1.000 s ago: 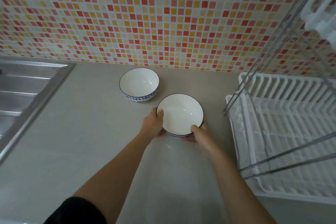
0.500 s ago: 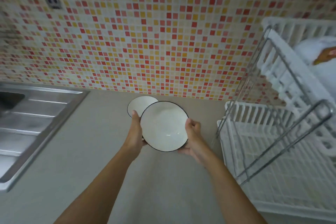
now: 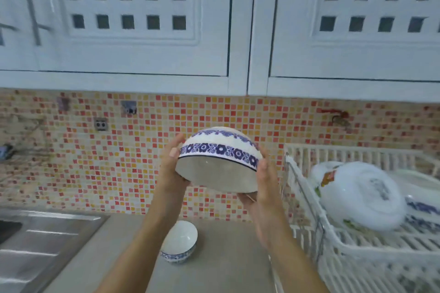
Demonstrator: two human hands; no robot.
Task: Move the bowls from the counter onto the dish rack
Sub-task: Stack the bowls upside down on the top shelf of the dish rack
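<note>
Held aloft at frame centre between both hands: a glazed white ceramic bowl with a blue floral band and dark rim [image 3: 219, 162], tilted so its smooth round mouth faces down and toward the camera, its foot turned up toward the wall. Left hand [image 3: 172, 164] pressed flat on the left side of the rim, fingers [image 3: 175, 144] curled up over the outer wall; right hand [image 3: 263, 182] cupping the right side and lower edge, fingers closed round the rim. Lower centre, well below and apart from the raised one, a second small white ceramic bowl with a blue pattern round its base [image 3: 179, 241], upright on the matte beige stone-like worktop [image 3: 219, 257], bare surface all around it. Right of frame, a white plastic slatted dish rack with a thin chrome wire frame [image 3: 307, 200], its near corner post just beside the right hand; inside, a large glossy white bowl with flower print [image 3: 359, 196] lying mouth down, and blue-patterned crockery, blurred, behind it at the far right edge. Open slats in the rack's near left part, in front of the large bowl. Lower left, a ribbed stainless steel sink drainer [image 3: 40, 245], flush with the worktop edge. Behind, a mosaic wall of small red, orange and cream square tiles [image 3: 142, 150]; above, pale panelled cupboard doors with square cut-outs [image 3: 133, 26].
</note>
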